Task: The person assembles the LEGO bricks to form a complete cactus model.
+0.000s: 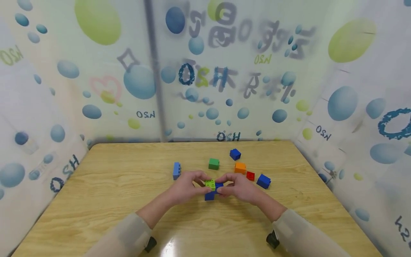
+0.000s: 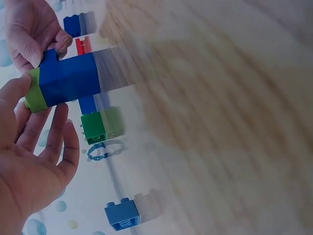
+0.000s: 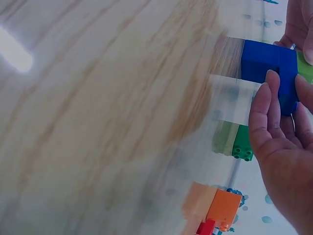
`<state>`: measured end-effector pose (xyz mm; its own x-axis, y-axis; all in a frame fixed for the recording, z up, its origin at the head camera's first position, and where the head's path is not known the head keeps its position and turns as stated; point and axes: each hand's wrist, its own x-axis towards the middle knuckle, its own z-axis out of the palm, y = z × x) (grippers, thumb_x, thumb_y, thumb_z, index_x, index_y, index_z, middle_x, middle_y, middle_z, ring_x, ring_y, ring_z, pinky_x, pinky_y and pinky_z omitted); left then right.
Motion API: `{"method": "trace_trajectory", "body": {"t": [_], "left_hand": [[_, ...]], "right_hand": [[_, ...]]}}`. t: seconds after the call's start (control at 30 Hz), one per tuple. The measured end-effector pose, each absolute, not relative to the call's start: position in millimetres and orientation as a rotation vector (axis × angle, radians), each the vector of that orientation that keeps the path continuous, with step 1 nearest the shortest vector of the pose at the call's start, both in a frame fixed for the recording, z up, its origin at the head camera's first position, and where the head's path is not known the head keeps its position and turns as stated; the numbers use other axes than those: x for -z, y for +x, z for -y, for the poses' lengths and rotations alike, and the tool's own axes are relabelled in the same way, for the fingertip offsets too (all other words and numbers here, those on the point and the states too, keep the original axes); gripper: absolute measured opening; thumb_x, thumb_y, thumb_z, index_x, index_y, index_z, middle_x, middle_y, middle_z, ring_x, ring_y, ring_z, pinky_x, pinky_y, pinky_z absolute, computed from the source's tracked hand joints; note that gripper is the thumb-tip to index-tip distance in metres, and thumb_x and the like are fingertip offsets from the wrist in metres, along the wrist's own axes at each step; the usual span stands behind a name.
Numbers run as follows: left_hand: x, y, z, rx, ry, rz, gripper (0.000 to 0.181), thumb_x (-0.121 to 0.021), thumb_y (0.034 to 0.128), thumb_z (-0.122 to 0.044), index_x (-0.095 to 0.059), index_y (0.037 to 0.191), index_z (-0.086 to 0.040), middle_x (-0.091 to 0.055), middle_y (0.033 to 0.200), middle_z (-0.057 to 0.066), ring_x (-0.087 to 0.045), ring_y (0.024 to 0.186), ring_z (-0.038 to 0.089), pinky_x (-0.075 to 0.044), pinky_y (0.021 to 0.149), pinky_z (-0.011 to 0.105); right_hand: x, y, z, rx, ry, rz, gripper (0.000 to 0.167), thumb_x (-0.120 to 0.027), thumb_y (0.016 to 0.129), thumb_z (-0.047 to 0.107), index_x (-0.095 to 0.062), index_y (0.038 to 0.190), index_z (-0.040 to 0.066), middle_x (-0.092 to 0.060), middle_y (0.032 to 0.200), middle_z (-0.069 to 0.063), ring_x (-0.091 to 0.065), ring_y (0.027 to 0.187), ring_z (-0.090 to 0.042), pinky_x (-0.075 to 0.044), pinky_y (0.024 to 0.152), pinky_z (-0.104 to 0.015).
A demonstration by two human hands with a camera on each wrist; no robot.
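A small stack of toy building bricks stands on the wooden table between both hands. On its top is a lime green brick [image 1: 210, 184], over an upper blue brick [image 1: 219, 186] that juts out to the right. Beneath them sits a lower blue brick [image 1: 209, 196]. My left hand [image 1: 187, 187] pinches the lime green brick from the left, its thumb on the near side. From the right, my right hand [image 1: 242, 189] grips the jutting end of the upper blue brick [image 3: 288, 81] between thumb and fingers. Where the bricks join is partly covered by fingers.
Behind the hands lie a light blue brick [image 1: 177, 171], a green brick [image 1: 213, 164] and a dark blue brick [image 1: 235, 154]. To the right are an orange brick [image 1: 240, 167], a red brick [image 1: 250, 176] and another blue brick [image 1: 264, 181]. Printed curtains border the table [image 1: 128, 160].
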<state>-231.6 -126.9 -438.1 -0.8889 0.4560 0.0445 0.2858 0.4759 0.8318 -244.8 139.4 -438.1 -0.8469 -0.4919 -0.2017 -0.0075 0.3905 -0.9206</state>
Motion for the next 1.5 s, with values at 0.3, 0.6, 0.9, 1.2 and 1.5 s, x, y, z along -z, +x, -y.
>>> {"method": "trace_trajectory", "body": {"t": [0.3,0.6,0.9,1.2,1.5], "left_hand": [[437,-233,127,-1.349,0.646,-2.525,0.024,-0.082,0.1019,-0.031,-0.078,0.125,-0.024,-0.078,0.130,-0.003,-0.074,0.114,0.018,-0.065,0.094,0.036],[434,-232,129,-1.358,0.636,-2.516,0.025,-0.082,0.1015,-0.030,-0.078,0.125,-0.023,-0.078,0.131,-0.002,-0.074,0.113,0.018,-0.065,0.093,0.036],[435,-234,127,-1.343,0.609,-2.534,0.027,-0.083,0.1008,-0.032,-0.078,0.126,-0.024,-0.078,0.128,-0.005,-0.073,0.112,0.016,-0.064,0.091,0.033],[436,-232,130,-1.337,0.667,-2.516,0.039,-0.083,0.1010,-0.031,-0.073,0.137,-0.021,-0.075,0.136,-0.001,-0.073,0.116,0.019,-0.065,0.092,0.037],[438,-235,164,-1.365,0.698,-2.573,0.050,-0.081,0.1025,-0.028,-0.066,0.147,-0.011,-0.072,0.143,0.016,-0.074,0.118,0.025,-0.063,0.093,0.036]], "right_hand": [[440,-243,-139,1.451,-0.392,-2.229,0.032,-0.080,0.103,0.026,-0.073,0.130,0.010,-0.071,0.133,-0.010,-0.081,0.104,-0.024,-0.068,0.095,-0.039],[439,-244,-136,1.446,-0.432,-2.239,0.032,-0.081,0.102,0.026,-0.073,0.129,0.010,-0.071,0.131,-0.010,-0.080,0.102,-0.023,-0.068,0.094,-0.039],[441,-244,-138,1.475,-0.430,-2.223,0.029,-0.079,0.103,0.021,-0.073,0.128,0.007,-0.069,0.131,-0.012,-0.081,0.103,-0.025,-0.069,0.094,-0.041],[443,-246,-138,1.487,-0.441,-2.217,0.030,-0.079,0.104,0.022,-0.073,0.129,0.007,-0.069,0.132,-0.013,-0.080,0.103,-0.024,-0.069,0.094,-0.040],[442,-245,-137,1.484,-0.433,-2.209,0.029,-0.078,0.104,0.021,-0.073,0.129,0.007,-0.069,0.131,-0.012,-0.078,0.103,-0.023,-0.068,0.094,-0.039]]}}
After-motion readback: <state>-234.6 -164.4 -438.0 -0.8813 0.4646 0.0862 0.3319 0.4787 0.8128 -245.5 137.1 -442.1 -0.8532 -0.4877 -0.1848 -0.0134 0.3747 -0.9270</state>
